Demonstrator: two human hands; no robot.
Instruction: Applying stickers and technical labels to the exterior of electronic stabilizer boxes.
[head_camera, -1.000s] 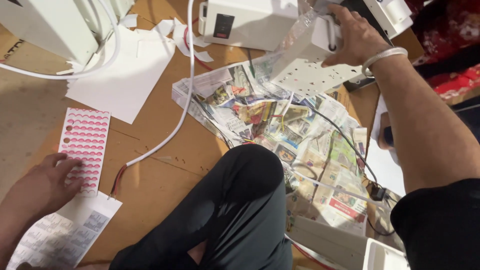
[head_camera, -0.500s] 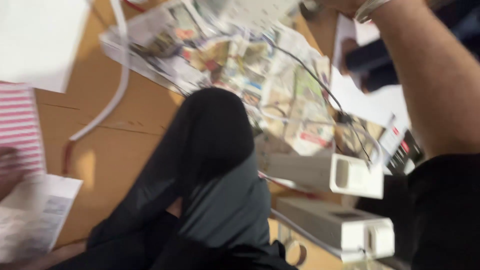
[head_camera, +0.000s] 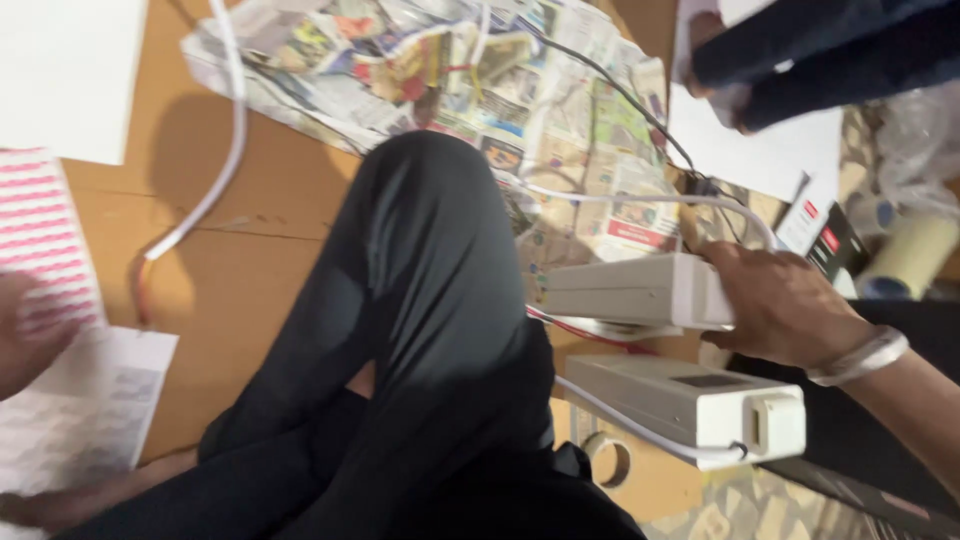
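Observation:
My right hand (head_camera: 780, 300), with a pale bangle at the wrist, grips the end of a long white power strip (head_camera: 630, 292) lying beside my bent knee in dark trousers (head_camera: 430, 300). A second white power strip (head_camera: 700, 405) lies just below it with a white cable along its side. My left hand (head_camera: 25, 335) is blurred at the left edge, resting on a sheet of pink-and-white stickers (head_camera: 45, 235) and a white printed sheet (head_camera: 80, 410).
Crumpled newspaper (head_camera: 520, 90) covers the wooden floor ahead, with black and white cables across it. A white cable (head_camera: 225, 150) curves at left. Another person's dark-clad legs (head_camera: 820, 50), white paper, a tape roll (head_camera: 905, 255) and clear plastic sit at upper right.
The view swung down and right. My right hand came down from the white box at the top and took hold of the upper power strip. My left hand stayed on the sheets.

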